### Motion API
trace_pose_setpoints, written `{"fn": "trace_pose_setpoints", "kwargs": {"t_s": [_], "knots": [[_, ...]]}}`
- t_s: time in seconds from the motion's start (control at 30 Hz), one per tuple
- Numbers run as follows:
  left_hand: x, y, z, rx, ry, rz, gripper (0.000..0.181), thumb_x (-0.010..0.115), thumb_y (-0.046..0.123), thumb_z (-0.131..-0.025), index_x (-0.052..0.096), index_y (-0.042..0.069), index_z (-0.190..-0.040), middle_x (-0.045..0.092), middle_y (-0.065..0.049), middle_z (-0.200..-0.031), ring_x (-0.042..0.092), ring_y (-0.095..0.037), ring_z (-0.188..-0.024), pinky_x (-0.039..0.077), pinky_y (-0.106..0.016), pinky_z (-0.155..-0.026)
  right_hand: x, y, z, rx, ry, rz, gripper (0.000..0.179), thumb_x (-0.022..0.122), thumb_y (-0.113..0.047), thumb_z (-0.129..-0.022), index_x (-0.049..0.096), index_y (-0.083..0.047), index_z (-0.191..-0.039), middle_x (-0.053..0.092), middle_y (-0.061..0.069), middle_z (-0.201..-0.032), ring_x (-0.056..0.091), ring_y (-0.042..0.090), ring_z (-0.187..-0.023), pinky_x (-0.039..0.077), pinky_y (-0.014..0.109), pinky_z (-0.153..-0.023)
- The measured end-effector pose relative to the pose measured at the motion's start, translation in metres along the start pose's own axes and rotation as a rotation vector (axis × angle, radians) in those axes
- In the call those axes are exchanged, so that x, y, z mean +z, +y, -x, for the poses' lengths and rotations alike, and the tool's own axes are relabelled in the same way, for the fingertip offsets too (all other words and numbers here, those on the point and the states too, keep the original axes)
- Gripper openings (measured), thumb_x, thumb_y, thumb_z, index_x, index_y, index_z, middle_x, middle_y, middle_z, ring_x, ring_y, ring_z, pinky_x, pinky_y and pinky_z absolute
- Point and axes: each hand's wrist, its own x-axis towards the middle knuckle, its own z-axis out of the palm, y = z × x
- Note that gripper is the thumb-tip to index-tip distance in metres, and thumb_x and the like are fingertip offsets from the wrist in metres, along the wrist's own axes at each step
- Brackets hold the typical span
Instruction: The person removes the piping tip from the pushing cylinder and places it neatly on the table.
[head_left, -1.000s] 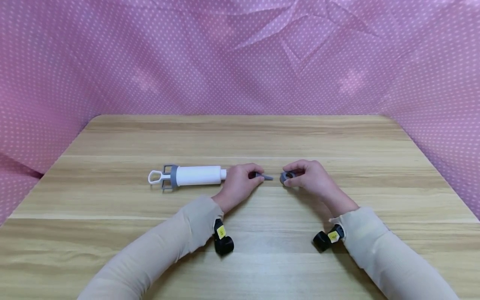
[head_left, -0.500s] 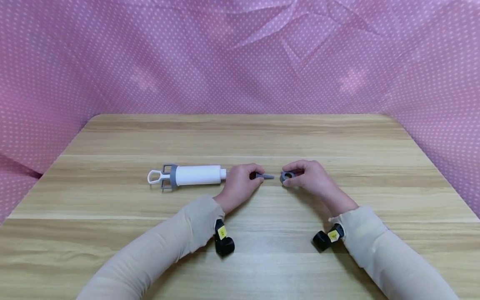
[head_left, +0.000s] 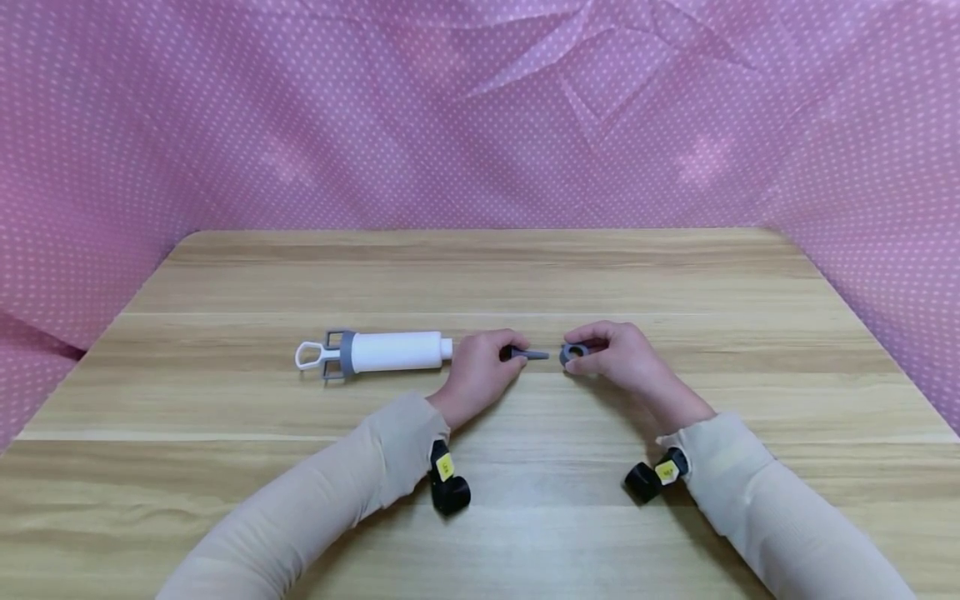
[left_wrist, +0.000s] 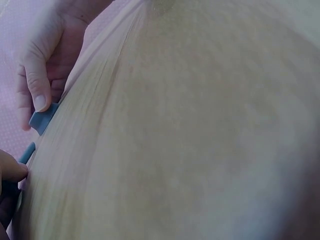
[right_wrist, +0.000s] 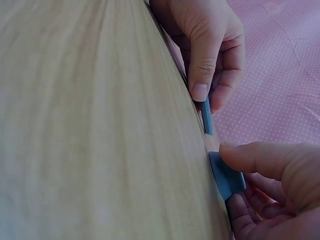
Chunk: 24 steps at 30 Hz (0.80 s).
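Observation:
My left hand (head_left: 477, 367) pinches a slim grey nozzle (head_left: 536, 355) between thumb and fingers, its narrow end pointing right. Its wider end is mostly covered by the fingers. Across a small gap, my right hand (head_left: 628, 358) holds a grey ring (head_left: 565, 359) by its edge, thumb on the near side. In the right wrist view the nozzle (right_wrist: 206, 119) and the ring (right_wrist: 227, 176) are apart, both close to the tabletop. Left of my left hand lies a white syringe-like barrel (head_left: 397, 351) with a grey collar (head_left: 347, 353) and a white loop handle (head_left: 309, 355).
The wooden table (head_left: 480, 275) spreads out around both hands. A pink dotted cloth (head_left: 480, 125) hangs behind it and along both sides. Black wrist cameras sit at the left sleeve (head_left: 450, 492) and the right sleeve (head_left: 645, 482).

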Motion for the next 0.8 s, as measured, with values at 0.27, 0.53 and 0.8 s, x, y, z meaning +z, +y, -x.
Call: {"fn": "trace_pose_setpoints", "kwargs": {"t_s": [0.27,0.53,0.8], "knots": [[-0.001,0.002,0.000,0.001,-0.008,-0.007,0.016,0.066,0.012,-0.081,0.069,0.013,-0.097,0.069,-0.001,-0.095,0.061,-0.011,-0.088,0.051,-0.028,-0.080,0.001,0.000,0.000,0.003,-0.003,-0.025,0.047,0.075,-0.014,-0.071,0.060,-0.009,-0.115,0.059,0.011,-0.111,0.053,0.021,-0.097,0.044,0.028,-0.084],[-0.005,0.000,0.001,-0.022,-0.022,0.059,0.021,0.067,0.013,-0.079,0.067,0.010,-0.100,0.068,-0.001,-0.094,0.060,-0.011,-0.085,0.051,-0.027,-0.078,0.002,-0.005,0.000,-0.024,-0.014,-0.006,0.051,0.075,-0.015,-0.072,0.056,-0.008,-0.119,0.059,0.012,-0.112,0.053,0.022,-0.099,0.044,0.032,-0.088],[-0.032,0.012,0.006,-0.027,0.083,0.188,0.030,0.066,0.016,-0.080,0.064,0.009,-0.109,0.065,-0.006,-0.110,0.062,-0.020,-0.097,0.051,-0.029,-0.086,-0.008,-0.023,0.012,-0.110,0.057,0.072,0.052,0.068,-0.021,-0.079,0.050,-0.006,-0.125,0.049,0.016,-0.126,0.047,0.033,-0.115,0.042,0.045,-0.096]]}}
